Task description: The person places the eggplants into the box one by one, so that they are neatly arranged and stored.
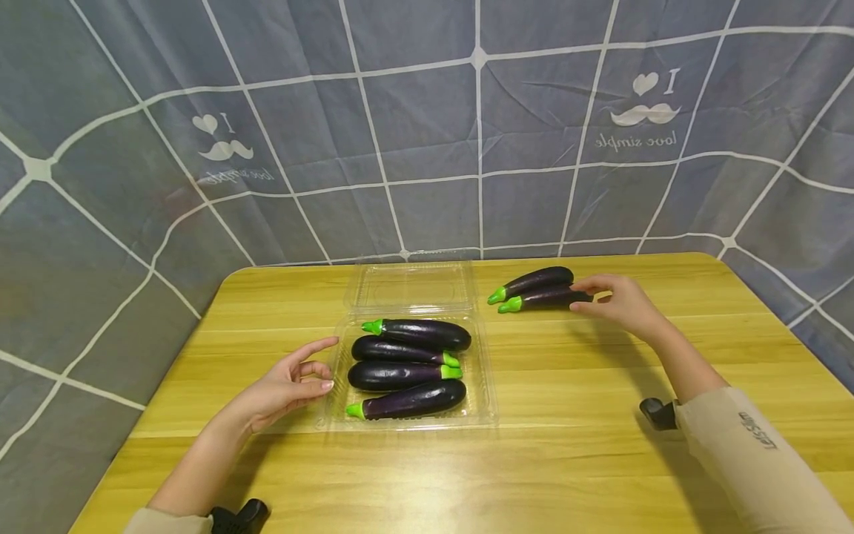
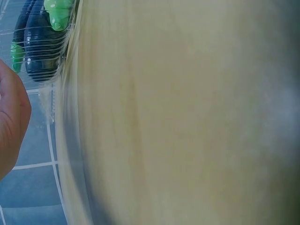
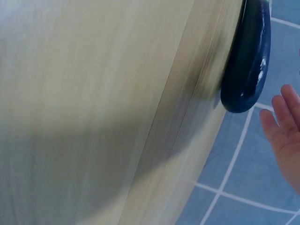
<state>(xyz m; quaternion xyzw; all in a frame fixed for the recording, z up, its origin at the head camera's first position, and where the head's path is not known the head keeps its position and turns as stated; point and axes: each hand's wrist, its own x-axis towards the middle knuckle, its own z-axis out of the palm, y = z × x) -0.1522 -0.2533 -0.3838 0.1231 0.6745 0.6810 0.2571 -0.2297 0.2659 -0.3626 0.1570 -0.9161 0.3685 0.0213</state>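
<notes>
Near eggplant point(image 1: 548, 298) lies on the wooden surface point(image 1: 567, 445), right of the container, green stem pointing left and blunt end at the right grip point(image 1: 622, 304). Head view: index finger and thumb of the right grip stand parted on either side of that blunt end. Right wrist view: fingers extended, with a visible gap to the dark body of an eggplant. Right grip therefore read as spread around the end, not clasped; contact by the thumb cannot be told. Far eggplant point(image 1: 537, 279) lies just behind the near one, roughly parallel, stem likewise to the left. Left grip point(image 1: 290, 389) is at the left side of the clear plastic container point(image 1: 482, 386), fingers loosely bent, thumb and index finger apart, holding nothing; whether the fingertips touch the container wall cannot be told. Container base carries four eggplants point(image 1: 403, 376) in a stacked row, all lying crosswise: farthest and nearest with stems left, middle two with stems right. Clear lid point(image 1: 414, 288) is folded back on the far side of the base. Beige sleeve point(image 1: 754, 437) covers the right forearm. Grey cloth point(image 1: 427, 133) with white grid lines and mirrored lettering hangs behind the surface.
</notes>
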